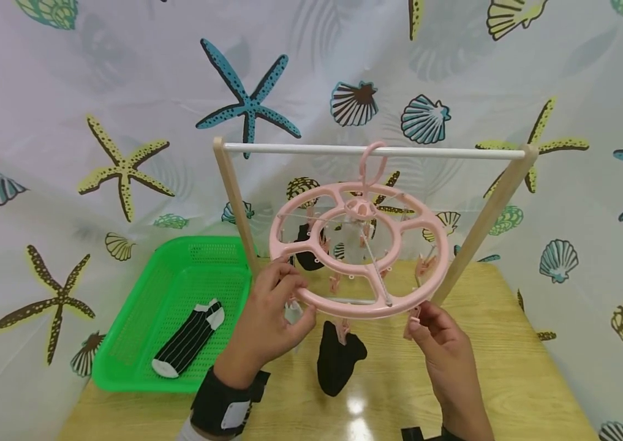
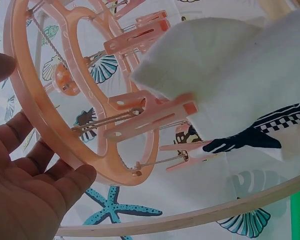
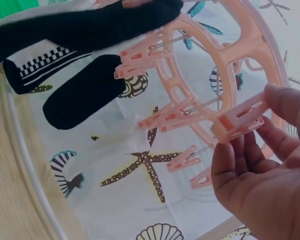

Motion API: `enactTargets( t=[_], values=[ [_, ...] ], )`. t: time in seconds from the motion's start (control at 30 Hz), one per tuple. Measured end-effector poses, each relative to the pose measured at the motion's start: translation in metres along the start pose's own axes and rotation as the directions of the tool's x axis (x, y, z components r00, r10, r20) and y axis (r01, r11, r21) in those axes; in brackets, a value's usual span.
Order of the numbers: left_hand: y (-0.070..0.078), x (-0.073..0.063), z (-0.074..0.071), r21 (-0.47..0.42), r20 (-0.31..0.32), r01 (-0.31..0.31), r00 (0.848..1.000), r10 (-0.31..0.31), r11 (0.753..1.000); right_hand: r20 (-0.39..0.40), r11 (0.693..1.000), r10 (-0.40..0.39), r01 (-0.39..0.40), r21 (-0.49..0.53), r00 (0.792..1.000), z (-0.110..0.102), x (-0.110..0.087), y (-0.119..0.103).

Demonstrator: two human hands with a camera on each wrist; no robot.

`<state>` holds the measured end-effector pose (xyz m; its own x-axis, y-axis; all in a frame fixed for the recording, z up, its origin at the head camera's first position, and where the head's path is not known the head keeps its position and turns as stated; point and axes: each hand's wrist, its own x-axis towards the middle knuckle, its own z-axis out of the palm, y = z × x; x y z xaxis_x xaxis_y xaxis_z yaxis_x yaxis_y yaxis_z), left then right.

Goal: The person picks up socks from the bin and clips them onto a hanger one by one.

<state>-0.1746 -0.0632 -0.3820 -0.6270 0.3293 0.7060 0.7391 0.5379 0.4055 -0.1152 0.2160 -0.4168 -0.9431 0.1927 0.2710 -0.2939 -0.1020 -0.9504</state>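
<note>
On the left, at about 8 o'clock from the ring, sits a green basket [image 1: 140,318]. It is plastic with tiny holes all over, like a net. A striped sock [image 1: 187,340] lies flat in it, black with thin white lines and a white toe and cuff.

Next comes the left hand [image 1: 267,321]. Its fingers curl over the ring's rim at 7 o'clock and its thumb presses the rim too, so it grips the ring. A small white sock [image 1: 292,311] hangs just by this hand, soft and fuzzy.

At the middle hangs the ring [image 1: 359,257]. It is smooth pink plastic, round like a wheel, with spokes and a hook at 12 o'clock. The hook hangs over a white rod [image 1: 311,147] that rests on two pale wooden legs. Little pink pegs dangle under the rim on thin wires. A black sock [image 1: 337,361] hangs from a peg at 6 o'clock, limp and soft, and its toe reaches down to the table [image 1: 509,367], which is shiny yellow wood. Another black sock [image 1: 307,248] hangs behind the ring at 9 o'clock.

At 5 o'clock on the ring is the right hand [image 1: 446,346]. It pinches one pink peg [image 3: 238,121] between thumb and fingers.

All around hangs a white curtain [image 1: 68,122] with starfish and shells.
</note>
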Motion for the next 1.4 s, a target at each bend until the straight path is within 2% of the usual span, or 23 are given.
enactTargets(
  t=[0.4, 0.57, 0.67, 0.8, 0.93, 1.07, 1.13, 1.23, 1.27, 1.33, 1.4],
  values=[
    [0.000, -0.002, -0.001, 0.031, 0.004, 0.005, 1.000, -0.005, 1.000, 0.038, 0.996, 0.053, -0.050, -0.079, 0.998, 0.000, -0.001, 0.006],
    [-0.002, -0.003, -0.001, 0.047, -0.006, 0.013, 1.000, -0.013, 0.999, 0.044, 0.998, 0.040, -0.037, -0.060, 0.998, 0.001, -0.002, 0.008],
    [-0.003, -0.005, -0.001, 0.052, -0.028, 0.024, 0.999, -0.023, 0.998, 0.043, 0.999, 0.032, -0.031, -0.029, 0.999, 0.002, -0.003, 0.008],
    [-0.005, -0.010, 0.000, 0.005, -0.103, 0.064, 0.993, -0.063, 0.998, 0.032, 0.999, 0.043, -0.042, -0.018, 0.999, 0.005, -0.005, 0.008],
    [-0.009, -0.019, 0.001, -0.092, -0.183, 0.131, 0.972, -0.146, 0.987, -0.003, 1.000, 0.013, -0.013, -0.023, 1.000, 0.007, -0.006, 0.008],
    [-0.021, -0.028, -0.001, -0.114, -0.189, 0.195, 0.958, -0.214, 0.974, -0.066, 1.000, -0.029, 0.029, 0.002, 0.997, 0.009, -0.006, 0.008],
    [-0.028, -0.033, -0.006, -0.112, -0.157, 0.247, 0.952, -0.263, 0.963, -0.098, 1.000, -0.028, 0.029, 0.007, 0.995, 0.011, -0.006, 0.008],
    [-0.040, -0.038, -0.016, -0.098, -0.076, 0.355, 0.929, -0.363, 0.930, -0.131, 1.000, -0.013, 0.014, 0.007, 0.991, 0.012, -0.007, 0.007],
    [-0.045, -0.039, -0.019, -0.090, -0.042, 0.390, 0.918, -0.395, 0.917, -0.137, 1.000, -0.010, 0.010, 0.004, 0.991, 0.013, -0.007, 0.007],
    [-0.055, -0.041, -0.028, -0.048, 0.038, 0.470, 0.883, -0.469, 0.881, -0.139, 1.000, -0.006, 0.006, 0.000, 0.990, 0.013, -0.007, 0.006],
    [-0.068, -0.041, -0.035, 0.013, 0.095, 0.507, 0.857, -0.506, 0.862, -0.138, 1.000, -0.004, 0.005, 0.002, 0.990, 0.014, -0.008, 0.006]
  ],
)
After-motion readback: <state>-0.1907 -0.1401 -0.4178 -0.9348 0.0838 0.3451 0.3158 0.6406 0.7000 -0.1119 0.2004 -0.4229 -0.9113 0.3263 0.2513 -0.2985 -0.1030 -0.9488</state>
